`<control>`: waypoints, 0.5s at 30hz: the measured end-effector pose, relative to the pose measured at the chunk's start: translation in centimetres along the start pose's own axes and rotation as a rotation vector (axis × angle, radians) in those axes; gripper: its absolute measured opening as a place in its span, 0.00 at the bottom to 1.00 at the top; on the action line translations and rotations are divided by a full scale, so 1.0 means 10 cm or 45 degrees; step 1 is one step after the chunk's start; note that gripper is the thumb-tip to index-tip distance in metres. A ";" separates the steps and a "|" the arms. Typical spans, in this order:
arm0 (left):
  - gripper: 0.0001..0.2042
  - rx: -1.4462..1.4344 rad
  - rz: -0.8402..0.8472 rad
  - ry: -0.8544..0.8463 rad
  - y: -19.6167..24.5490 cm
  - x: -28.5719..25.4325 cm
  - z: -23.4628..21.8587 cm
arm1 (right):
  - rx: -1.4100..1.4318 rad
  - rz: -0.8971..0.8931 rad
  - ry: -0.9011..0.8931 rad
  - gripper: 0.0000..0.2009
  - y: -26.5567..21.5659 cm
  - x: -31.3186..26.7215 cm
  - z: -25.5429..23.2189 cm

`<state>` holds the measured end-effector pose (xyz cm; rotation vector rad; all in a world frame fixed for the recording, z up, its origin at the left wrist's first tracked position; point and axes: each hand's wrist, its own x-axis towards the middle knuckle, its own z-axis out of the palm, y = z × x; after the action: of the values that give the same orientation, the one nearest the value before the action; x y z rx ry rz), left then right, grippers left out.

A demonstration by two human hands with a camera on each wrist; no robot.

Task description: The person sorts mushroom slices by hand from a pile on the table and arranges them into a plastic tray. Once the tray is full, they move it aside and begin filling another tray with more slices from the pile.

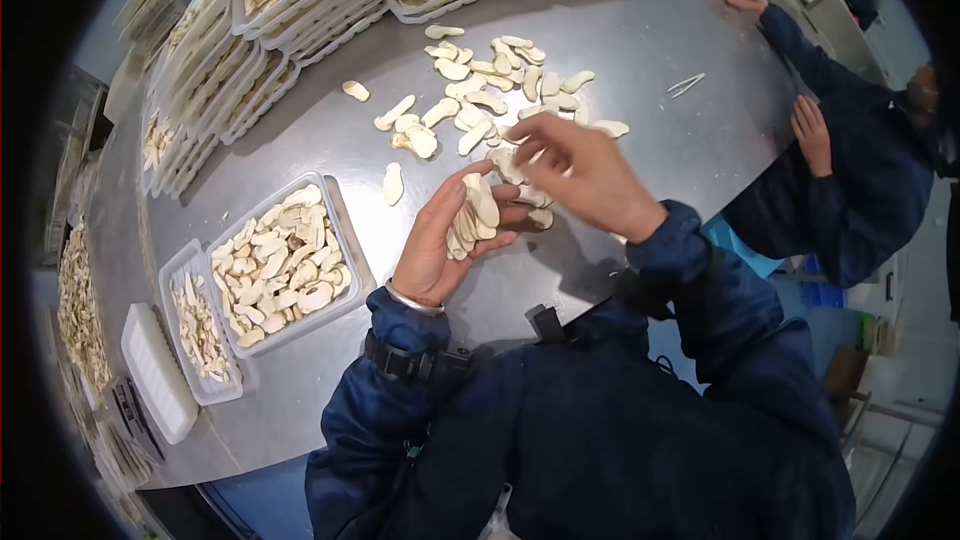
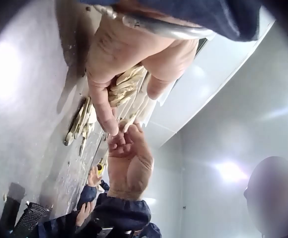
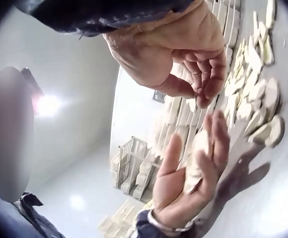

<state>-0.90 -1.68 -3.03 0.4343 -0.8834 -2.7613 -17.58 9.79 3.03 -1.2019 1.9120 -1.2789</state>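
Observation:
My left hand (image 1: pixel 428 252) holds a small stack of pale dried mushroom slices (image 1: pixel 474 220), cupped between the thumb and the fingers above the metal table. Just to its right, my right hand (image 1: pixel 592 182) hangs over the near side of a loose pile of mushroom slices (image 1: pixel 484 102). Its thumb and fingertips pinch a mushroom slice (image 3: pixel 192 104), of which only a small part shows in the right wrist view. In the left wrist view the right fingertips are close to the stack.
Left of me stand a tray full of slices (image 1: pixel 345 292), a narrower tray with small pieces (image 1: pixel 228 380) and a white lid (image 1: pixel 150 370). Stacked trays (image 1: pixel 300 25) line the back. White tweezers (image 1: pixel 686 86) lie right, near another person (image 1: pixel 850 160) at the table.

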 end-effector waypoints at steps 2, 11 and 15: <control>0.21 0.077 0.002 -0.007 0.00 -0.01 0.00 | -0.425 -0.151 0.270 0.10 0.19 0.06 -0.31; 0.25 0.555 -0.377 -0.389 0.03 -0.07 0.15 | -1.086 -0.017 0.291 0.09 0.75 -0.06 -0.93; 0.26 0.665 -0.447 -0.348 -0.01 -0.07 0.17 | -0.993 -0.147 0.252 0.09 0.66 0.20 -0.75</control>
<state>-0.83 -0.52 -1.64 0.3171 -1.7665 -2.9153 -27.05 12.23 0.14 -1.6066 2.6426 -0.7134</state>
